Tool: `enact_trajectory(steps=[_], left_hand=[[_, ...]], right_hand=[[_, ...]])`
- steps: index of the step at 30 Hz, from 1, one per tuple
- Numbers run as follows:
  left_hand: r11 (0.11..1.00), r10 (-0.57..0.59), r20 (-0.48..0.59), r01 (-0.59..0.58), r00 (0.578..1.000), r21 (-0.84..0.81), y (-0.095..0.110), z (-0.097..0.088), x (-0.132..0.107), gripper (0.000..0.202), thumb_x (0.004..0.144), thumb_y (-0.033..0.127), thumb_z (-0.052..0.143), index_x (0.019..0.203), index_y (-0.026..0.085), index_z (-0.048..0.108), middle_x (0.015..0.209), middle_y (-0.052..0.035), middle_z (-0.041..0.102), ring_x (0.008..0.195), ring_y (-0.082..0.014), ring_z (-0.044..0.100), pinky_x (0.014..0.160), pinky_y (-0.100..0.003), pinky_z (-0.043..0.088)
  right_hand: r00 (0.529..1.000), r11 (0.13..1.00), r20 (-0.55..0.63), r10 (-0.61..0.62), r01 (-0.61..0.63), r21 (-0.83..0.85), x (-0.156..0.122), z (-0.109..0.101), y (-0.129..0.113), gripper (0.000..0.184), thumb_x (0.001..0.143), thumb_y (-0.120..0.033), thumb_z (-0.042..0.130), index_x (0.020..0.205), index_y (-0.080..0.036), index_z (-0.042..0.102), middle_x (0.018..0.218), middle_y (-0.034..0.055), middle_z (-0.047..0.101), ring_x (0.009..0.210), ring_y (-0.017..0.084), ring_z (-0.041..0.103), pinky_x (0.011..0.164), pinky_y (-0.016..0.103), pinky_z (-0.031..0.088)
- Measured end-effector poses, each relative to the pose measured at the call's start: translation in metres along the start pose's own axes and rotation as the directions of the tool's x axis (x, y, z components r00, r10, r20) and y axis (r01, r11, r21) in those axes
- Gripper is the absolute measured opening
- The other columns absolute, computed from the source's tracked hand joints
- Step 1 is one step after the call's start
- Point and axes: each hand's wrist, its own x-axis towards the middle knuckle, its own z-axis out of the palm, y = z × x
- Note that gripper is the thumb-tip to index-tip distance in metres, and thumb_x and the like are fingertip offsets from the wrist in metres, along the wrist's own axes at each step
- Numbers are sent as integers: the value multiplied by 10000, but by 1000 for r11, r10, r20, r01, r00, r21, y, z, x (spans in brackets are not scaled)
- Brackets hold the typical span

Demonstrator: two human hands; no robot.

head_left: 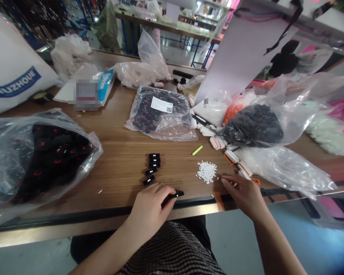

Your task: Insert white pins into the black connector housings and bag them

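My left hand point(154, 204) is closed round a small black connector housing point(177, 194) just above the table's front edge. White dots show on the housing's face. Behind that hand stands a short column of similar black housings point(154, 160), each with white spots. My right hand point(243, 191) is to the right of a heap of tiny white pegs point(206, 172). Its thumb and forefinger come together in a pinch, with one white peg point(218, 178) at the fingertips. Another loose peg point(212, 196) lies near the front edge.
Clear bags of black housings lie at the left point(60, 152) and back centre point(160, 112). More bags of parts point(255, 126) crowd the right. A yellow-green stick point(197, 150) lies behind the peg heap. White and orange pieces point(232, 156) are scattered by the right-hand bags.
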Motion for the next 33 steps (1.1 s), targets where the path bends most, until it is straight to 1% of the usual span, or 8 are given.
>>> enact_trajectory(steps=[6,10,16,18,20,22,25,33], left_hand=[[1000,-5,0,5,1000,-6,0,1,1,150,851,112,701,945,216,649,870,2,704,768,-193,657,738,-354,544],[1000,-9,-1,9,1000,2,1,0,2,147,847,104,695,933,213,648,856,4,702,756,-190,655,709,-337,537],[1000,-21,5,21,1000,-8,0,1,1,153,849,112,703,949,218,655,874,3,703,769,-191,653,725,-344,532],[1000,-26,15,27,1000,-14,-1,2,0,151,858,120,700,962,220,658,887,-1,702,785,-195,654,737,-351,530],[999,-35,20,35,999,-16,-1,2,0,147,859,121,701,962,218,659,891,-5,699,793,-197,652,741,-355,525],[999,-39,18,39,999,-13,0,1,1,142,853,116,705,945,214,659,875,-4,693,778,-196,647,727,-349,518],[999,-32,13,32,999,-2,2,0,3,123,847,106,701,902,204,651,826,0,677,737,-190,631,687,-330,502],[1000,-19,6,19,1000,-17,2,0,2,126,850,104,696,904,203,640,822,3,674,735,-185,625,684,-319,490]], right_hand=[[1000,1000,-14,-9,9,-8,3,6,1,317,862,-460,616,961,-219,797,855,53,785,661,198,676,634,339,511],[997,997,-5,-71,71,31,8,11,2,282,865,-447,613,839,-228,789,853,49,770,706,204,675,677,343,502],[999,985,-18,45,-41,170,2,13,-7,276,828,-472,664,786,-213,750,735,34,724,636,194,626,616,324,470],[1000,960,-19,-2,7,281,-4,16,-24,258,850,-458,665,811,-212,733,785,41,731,710,201,651,667,323,484],[991,930,34,-129,110,351,-12,21,-50,216,883,-418,657,814,-220,710,800,34,718,758,195,648,716,323,480],[949,902,152,-275,201,382,-17,26,-77,179,922,-363,629,818,-229,689,784,16,688,759,179,622,748,327,458],[888,870,216,-407,304,389,-20,35,-107,146,956,-285,586,837,-229,651,800,0,663,804,172,597,838,358,416],[858,870,232,-458,378,317,-17,39,-111,125,958,-216,563,841,-215,608,793,-3,635,802,172,568,842,372,368]])
